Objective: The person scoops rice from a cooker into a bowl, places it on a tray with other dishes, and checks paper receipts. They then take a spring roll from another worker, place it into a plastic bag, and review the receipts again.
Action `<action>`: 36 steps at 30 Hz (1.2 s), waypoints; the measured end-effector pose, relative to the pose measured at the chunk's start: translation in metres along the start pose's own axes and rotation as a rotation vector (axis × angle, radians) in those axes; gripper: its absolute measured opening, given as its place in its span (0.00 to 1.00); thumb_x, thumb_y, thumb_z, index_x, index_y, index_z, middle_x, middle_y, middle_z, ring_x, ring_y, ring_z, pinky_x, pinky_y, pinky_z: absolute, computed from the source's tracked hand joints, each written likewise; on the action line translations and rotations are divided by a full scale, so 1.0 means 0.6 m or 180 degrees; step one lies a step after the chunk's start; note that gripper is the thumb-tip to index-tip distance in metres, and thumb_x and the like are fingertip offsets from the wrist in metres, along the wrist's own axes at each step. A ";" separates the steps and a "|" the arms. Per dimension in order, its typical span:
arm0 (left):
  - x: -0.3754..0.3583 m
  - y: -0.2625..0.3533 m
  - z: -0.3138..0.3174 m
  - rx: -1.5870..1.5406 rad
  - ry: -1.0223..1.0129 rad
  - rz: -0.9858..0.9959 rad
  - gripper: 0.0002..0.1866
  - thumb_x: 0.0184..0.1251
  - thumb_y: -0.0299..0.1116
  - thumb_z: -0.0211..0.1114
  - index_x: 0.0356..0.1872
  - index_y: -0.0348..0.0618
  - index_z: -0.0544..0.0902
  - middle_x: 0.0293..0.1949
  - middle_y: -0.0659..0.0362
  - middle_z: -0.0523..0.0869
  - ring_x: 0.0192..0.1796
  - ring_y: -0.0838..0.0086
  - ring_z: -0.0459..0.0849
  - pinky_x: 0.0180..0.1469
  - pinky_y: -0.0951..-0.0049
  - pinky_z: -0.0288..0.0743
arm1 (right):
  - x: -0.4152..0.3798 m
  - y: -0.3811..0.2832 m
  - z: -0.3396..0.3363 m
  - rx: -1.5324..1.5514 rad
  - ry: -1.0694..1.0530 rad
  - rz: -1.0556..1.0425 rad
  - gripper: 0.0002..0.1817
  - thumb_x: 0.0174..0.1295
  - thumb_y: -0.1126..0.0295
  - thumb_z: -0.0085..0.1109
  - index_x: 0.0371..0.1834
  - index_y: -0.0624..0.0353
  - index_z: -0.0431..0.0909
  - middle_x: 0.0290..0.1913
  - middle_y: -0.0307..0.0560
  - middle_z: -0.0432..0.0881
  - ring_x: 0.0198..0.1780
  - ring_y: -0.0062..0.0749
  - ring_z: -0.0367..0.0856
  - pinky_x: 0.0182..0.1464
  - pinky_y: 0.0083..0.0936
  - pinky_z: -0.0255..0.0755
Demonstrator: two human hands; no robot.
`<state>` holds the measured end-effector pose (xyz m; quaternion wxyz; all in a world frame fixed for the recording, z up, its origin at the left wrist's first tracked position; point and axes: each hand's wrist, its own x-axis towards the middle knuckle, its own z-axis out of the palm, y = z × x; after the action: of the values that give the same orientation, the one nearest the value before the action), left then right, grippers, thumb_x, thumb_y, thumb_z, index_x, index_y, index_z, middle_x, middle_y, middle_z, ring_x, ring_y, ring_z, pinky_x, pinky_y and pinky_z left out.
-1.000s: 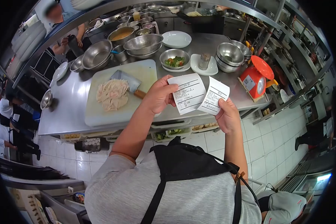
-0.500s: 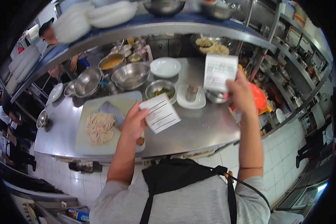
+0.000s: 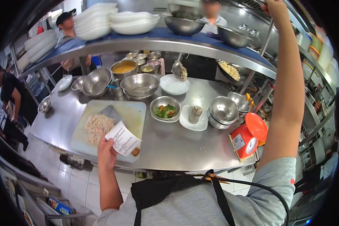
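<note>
My left hand [image 3: 107, 152] pinches a printed paper slip [image 3: 123, 138] above the near edge of a cutting board [image 3: 135, 113]. Pale sliced meat [image 3: 98, 126] is heaped on that board. Beside it lies a cleaver [image 3: 113, 113], partly covered by the slip. High at the upper right, my right hand [image 3: 278, 13] reaches past the overhead shelf, its fingers closed at the frame's edge. What they hold there I cannot make out. A steel bowl of chopped greens [image 3: 165, 111] and a square white dish [image 3: 194, 121] with a small jar [image 3: 195, 114] stand mid-counter.
An orange scale [image 3: 245, 139] and stacked steel bowls [image 3: 223, 111] stand at the right. Overhead, a shelf [image 3: 150, 42] carries stacked white plates [image 3: 96, 22]. A ladle [image 3: 179, 71] with food hangs over a white plate [image 3: 175, 86]. Co-workers stand across the counter.
My right hand has risen from in front of me to the upper right; its paper slip no longer shows. My left hand has moved left and down with its slip. A ladle has appeared over the plate.
</note>
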<state>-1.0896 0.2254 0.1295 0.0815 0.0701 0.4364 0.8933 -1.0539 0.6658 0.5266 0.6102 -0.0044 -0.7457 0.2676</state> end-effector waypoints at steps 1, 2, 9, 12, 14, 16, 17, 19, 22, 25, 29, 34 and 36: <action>-0.006 0.006 -0.016 0.0035 -0.0041 0.0033 0.14 0.56 0.26 0.51 0.45 0.37 0.66 0.41 0.53 0.76 0.40 0.70 0.79 0.38 0.72 0.76 | -0.002 0.004 0.004 -0.0013 -0.0036 0.0026 0.21 0.49 0.76 0.43 0.50 0.54 0.67 0.21 0.38 0.71 0.17 0.17 0.67 0.19 0.14 0.63; -0.011 0.009 -0.026 0.0011 0.0037 0.0105 0.15 0.56 0.26 0.51 0.46 0.37 0.65 0.42 0.53 0.76 0.41 0.70 0.78 0.41 0.72 0.75 | 0.009 0.009 0.010 -0.0032 -0.0065 0.0037 0.22 0.49 0.76 0.43 0.50 0.54 0.67 0.21 0.37 0.70 0.17 0.17 0.67 0.19 0.14 0.63; -0.032 0.019 -0.056 -0.0175 0.0343 0.0351 0.18 0.55 0.23 0.49 0.49 0.36 0.64 0.46 0.51 0.74 0.47 0.66 0.76 0.50 0.67 0.69 | 0.039 -0.006 0.027 -0.0067 -0.0171 0.0066 0.22 0.50 0.75 0.43 0.52 0.49 0.69 0.19 0.35 0.69 0.17 0.16 0.66 0.19 0.14 0.63; -0.029 0.019 -0.064 -0.0180 0.0326 0.0436 0.16 0.55 0.24 0.49 0.47 0.37 0.65 0.44 0.52 0.75 0.45 0.68 0.77 0.47 0.68 0.72 | 0.028 -0.006 0.035 -0.0044 -0.0299 0.0225 0.23 0.50 0.75 0.43 0.52 0.47 0.69 0.18 0.34 0.68 0.16 0.15 0.66 0.19 0.13 0.63; -0.022 0.016 -0.069 -0.0161 0.0346 0.0405 0.15 0.55 0.24 0.50 0.46 0.38 0.66 0.43 0.52 0.76 0.43 0.69 0.78 0.44 0.69 0.74 | 0.012 -0.009 0.036 -0.0175 -0.0462 0.0339 0.26 0.45 0.78 0.40 0.51 0.53 0.69 0.19 0.44 0.74 0.16 0.20 0.69 0.18 0.17 0.64; -0.016 0.012 -0.075 -0.0123 0.0356 0.0324 0.15 0.55 0.25 0.50 0.46 0.39 0.66 0.42 0.52 0.76 0.42 0.69 0.78 0.44 0.69 0.74 | 0.009 -0.005 0.034 -0.0181 -0.0443 0.0292 0.26 0.44 0.78 0.40 0.52 0.53 0.69 0.20 0.44 0.75 0.16 0.20 0.69 0.18 0.18 0.64; -0.013 0.010 -0.076 -0.0122 0.0323 0.0266 0.15 0.55 0.25 0.50 0.46 0.38 0.66 0.42 0.52 0.76 0.43 0.69 0.78 0.44 0.69 0.74 | 0.014 -0.008 0.035 -0.0241 -0.0437 0.0292 0.26 0.46 0.77 0.40 0.53 0.51 0.68 0.20 0.41 0.73 0.16 0.19 0.68 0.19 0.17 0.64; -0.004 0.007 -0.073 -0.0093 0.0261 0.0142 0.15 0.56 0.24 0.49 0.46 0.38 0.65 0.42 0.52 0.76 0.43 0.69 0.78 0.45 0.69 0.74 | 0.023 -0.009 0.038 -0.0356 -0.0420 0.0319 0.25 0.49 0.76 0.40 0.54 0.47 0.67 0.19 0.36 0.69 0.16 0.17 0.65 0.20 0.15 0.63; 0.012 0.001 -0.050 -0.0012 0.0237 0.0147 0.15 0.56 0.24 0.49 0.46 0.37 0.65 0.44 0.52 0.75 0.45 0.69 0.77 0.45 0.70 0.73 | 0.050 -0.002 0.049 -0.0425 -0.0207 0.0024 0.21 0.51 0.72 0.45 0.52 0.52 0.68 0.23 0.39 0.71 0.21 0.21 0.69 0.24 0.18 0.66; 0.027 0.001 -0.027 0.0011 0.0023 0.0153 0.14 0.56 0.23 0.48 0.45 0.35 0.65 0.43 0.53 0.74 0.45 0.70 0.76 0.47 0.70 0.70 | 0.055 0.014 0.064 -0.0705 0.0040 -0.0183 0.20 0.52 0.70 0.47 0.51 0.53 0.69 0.26 0.40 0.72 0.24 0.22 0.70 0.27 0.19 0.67; 0.052 -0.001 0.012 0.0052 -0.0167 0.0293 0.12 0.57 0.23 0.49 0.43 0.36 0.66 0.40 0.55 0.75 0.42 0.73 0.76 0.46 0.72 0.70 | -0.021 0.016 0.080 -0.1543 0.0689 -0.1273 0.19 0.52 0.67 0.49 0.50 0.54 0.69 0.29 0.42 0.73 0.28 0.24 0.72 0.31 0.21 0.68; 0.070 0.026 0.097 0.0043 -0.0678 0.0614 0.08 0.57 0.25 0.52 0.38 0.39 0.66 0.37 0.58 0.75 0.39 0.78 0.75 0.43 0.77 0.69 | -0.349 -0.096 0.153 0.0715 -0.2933 -0.0003 0.24 0.48 0.62 0.58 0.48 0.60 0.68 0.35 0.46 0.77 0.42 0.33 0.75 0.45 0.28 0.67; 0.072 0.024 0.114 0.0014 -0.0949 0.0753 0.08 0.57 0.25 0.52 0.37 0.39 0.66 0.36 0.58 0.75 0.39 0.78 0.75 0.43 0.77 0.69 | -0.424 -0.115 0.162 0.1065 -0.3723 0.0135 0.25 0.50 0.61 0.58 0.49 0.61 0.66 0.42 0.48 0.74 0.46 0.34 0.72 0.48 0.29 0.65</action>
<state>-1.1197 0.2781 0.1851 0.0396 0.2528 0.4101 0.8754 -1.0554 0.4839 0.3127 0.0862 0.2245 -0.9048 0.3514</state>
